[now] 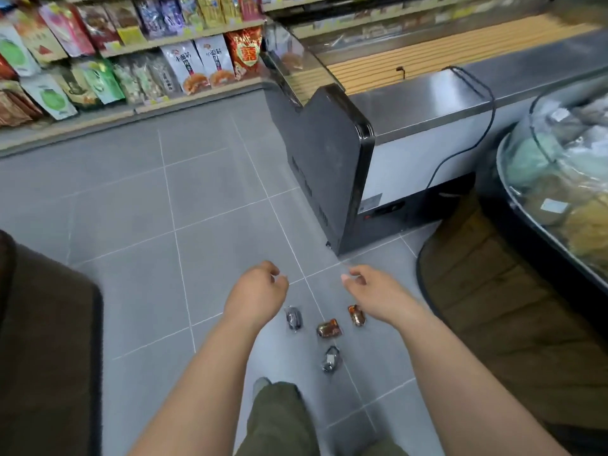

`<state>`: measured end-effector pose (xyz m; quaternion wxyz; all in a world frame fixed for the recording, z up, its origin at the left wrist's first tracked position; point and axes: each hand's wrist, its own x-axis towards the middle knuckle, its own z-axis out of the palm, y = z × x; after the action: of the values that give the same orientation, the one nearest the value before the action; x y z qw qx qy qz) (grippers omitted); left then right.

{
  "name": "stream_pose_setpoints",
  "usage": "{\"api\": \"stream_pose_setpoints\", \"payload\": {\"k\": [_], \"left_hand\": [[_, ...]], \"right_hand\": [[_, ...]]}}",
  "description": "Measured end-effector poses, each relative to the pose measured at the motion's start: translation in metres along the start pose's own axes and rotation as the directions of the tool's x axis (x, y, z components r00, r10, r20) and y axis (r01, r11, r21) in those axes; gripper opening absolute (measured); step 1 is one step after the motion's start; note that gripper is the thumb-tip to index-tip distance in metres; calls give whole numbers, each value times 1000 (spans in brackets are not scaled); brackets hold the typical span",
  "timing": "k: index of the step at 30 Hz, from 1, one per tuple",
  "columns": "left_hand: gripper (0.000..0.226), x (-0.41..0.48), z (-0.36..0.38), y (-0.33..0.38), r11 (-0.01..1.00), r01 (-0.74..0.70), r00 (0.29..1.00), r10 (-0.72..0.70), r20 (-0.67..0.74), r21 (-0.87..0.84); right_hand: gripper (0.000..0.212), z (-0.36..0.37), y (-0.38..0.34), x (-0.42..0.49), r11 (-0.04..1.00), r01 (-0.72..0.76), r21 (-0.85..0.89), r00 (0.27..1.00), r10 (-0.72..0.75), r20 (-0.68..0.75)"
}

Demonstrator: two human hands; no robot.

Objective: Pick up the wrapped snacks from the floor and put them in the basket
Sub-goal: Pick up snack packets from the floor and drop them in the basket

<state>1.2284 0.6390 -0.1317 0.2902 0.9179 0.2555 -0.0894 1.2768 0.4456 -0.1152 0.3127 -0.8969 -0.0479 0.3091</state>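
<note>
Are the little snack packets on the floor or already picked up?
On the floor: four wrapped snacks lie on the grey tiles; the left hand and right hand hold nothing.

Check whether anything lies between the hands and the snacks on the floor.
Nothing visible does. The left hand and right hand hang empty over the four snacks, which lie in the open on the floor. No basket shows in this view, so that path cannot be judged.

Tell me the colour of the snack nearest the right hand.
Snack: reddish-brown, seen in the head view.
</note>
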Motion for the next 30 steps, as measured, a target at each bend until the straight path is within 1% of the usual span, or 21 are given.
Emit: {"api": "stream_pose_setpoints", "payload": {"k": [3,6,10,13,15,18,20,22,26,30], "left_hand": [[32,48,-7,-13,999,-38,998,37,43,26],[34,89,-6,-26,994,-85,993,79,93,63],[36,133,12,-38,993,-97,985,87,148,63],[37,163,40,-45,995,-90,984,83,157,40],[38,180,69,-53,998,-59,984,57,170,4],[41,198,123,-74,999,33,977,-25,210,-35],[44,208,162,-92,997,78,968,-70,243,-27],[44,216,198,-111,995,102,964,-95,250,-15],[44,241,266,-150,995,97,959,-104,265,40],[49,272,339,-189,989,110,935,-135,329,95]], "right_hand": [[45,16,-14,35,996,-76,42,995,78,-58],[45,36,-20,71,986,-137,95,986,145,-85],[47,60,-13,116,965,-227,128,971,235,-49],[46,78,8,150,952,-259,165,960,273,-66],[44,91,25,173,920,-294,258,946,318,-58],[44,114,56,208,801,-375,466,909,418,13],[45,135,82,233,738,-425,524,881,470,54],[47,159,109,260,707,-458,539,862,501,75],[61,212,167,312,689,-517,509,822,565,69],[64,262,223,364,629,-609,483,759,640,124]]}}
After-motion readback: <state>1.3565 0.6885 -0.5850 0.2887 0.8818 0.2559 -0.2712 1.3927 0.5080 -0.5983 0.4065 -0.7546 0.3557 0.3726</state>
